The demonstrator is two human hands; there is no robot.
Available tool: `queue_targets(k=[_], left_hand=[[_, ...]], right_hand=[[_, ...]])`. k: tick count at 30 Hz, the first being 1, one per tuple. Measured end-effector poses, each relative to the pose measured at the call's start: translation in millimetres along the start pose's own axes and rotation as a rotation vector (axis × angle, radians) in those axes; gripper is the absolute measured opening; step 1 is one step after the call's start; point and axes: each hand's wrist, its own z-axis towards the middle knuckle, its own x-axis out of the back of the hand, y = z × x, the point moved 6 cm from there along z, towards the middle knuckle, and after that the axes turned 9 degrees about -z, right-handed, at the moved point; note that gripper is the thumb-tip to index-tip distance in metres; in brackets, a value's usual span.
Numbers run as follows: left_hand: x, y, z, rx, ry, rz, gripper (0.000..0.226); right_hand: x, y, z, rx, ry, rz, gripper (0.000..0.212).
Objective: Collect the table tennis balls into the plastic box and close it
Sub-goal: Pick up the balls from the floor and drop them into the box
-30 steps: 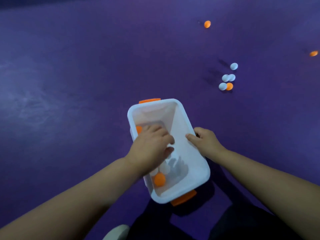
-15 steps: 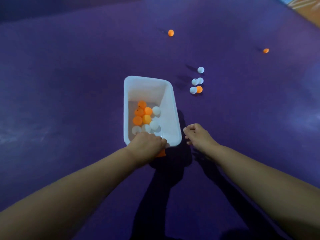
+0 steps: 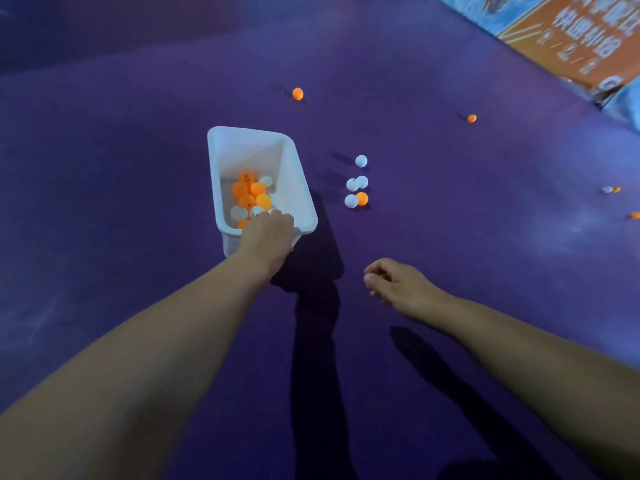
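Note:
A white plastic box (image 3: 294, 174) stands open on the purple floor, with several orange and white balls (image 3: 251, 199) in its bottom. My left hand (image 3: 268, 237) grips the box's near rim, fingers curled over the edge. My right hand (image 3: 394, 282) hovers to the right of the box, fingers loosely curled, holding nothing I can see. A cluster of white balls (image 3: 356, 183) with one orange ball (image 3: 362, 198) lies just right of the box. No lid is in view.
Single orange balls lie farther off: one (image 3: 297, 93) beyond the box, another (image 3: 471, 118) at the right. More balls (image 3: 610, 189) sit near the right edge. An orange banner (image 3: 568, 36) borders the floor at the top right.
The box went from close under me to the floor farther out, held by my left hand at its near rim. My right hand let go of it and drew back to the right.

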Motion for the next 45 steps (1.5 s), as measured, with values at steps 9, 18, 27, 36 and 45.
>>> queue_targets(k=[9, 18, 27, 36, 45], left_hand=[[8.3, -1.4, -7.3, -0.085, 0.124, -0.081, 0.017], [1.2, -3.1, 29.8, -0.173, 0.264, -0.117, 0.029], [-13.3, 36.4, 125.7, -0.325, 0.199, -0.077, 0.026], [-34.7, 54.1, 201.8, -0.188, -0.001, 0.039, 0.024], [-121.5, 100.8, 254.4, 0.214, -0.366, -0.199, 0.047]], right_hand=[[54.4, -36.3, 19.6, 0.127, 0.0, -0.377, 0.026], [53.7, -8.6, 141.4, 0.155, -0.028, -0.533, 0.02], [62.7, 71.9, 278.1, 0.132, 0.033, -0.423, 0.021], [61.2, 118.1, 350.5, 0.257, 0.189, -0.444, 0.05], [55.5, 139.8, 374.9, 0.314, 0.139, -0.354, 0.042]])
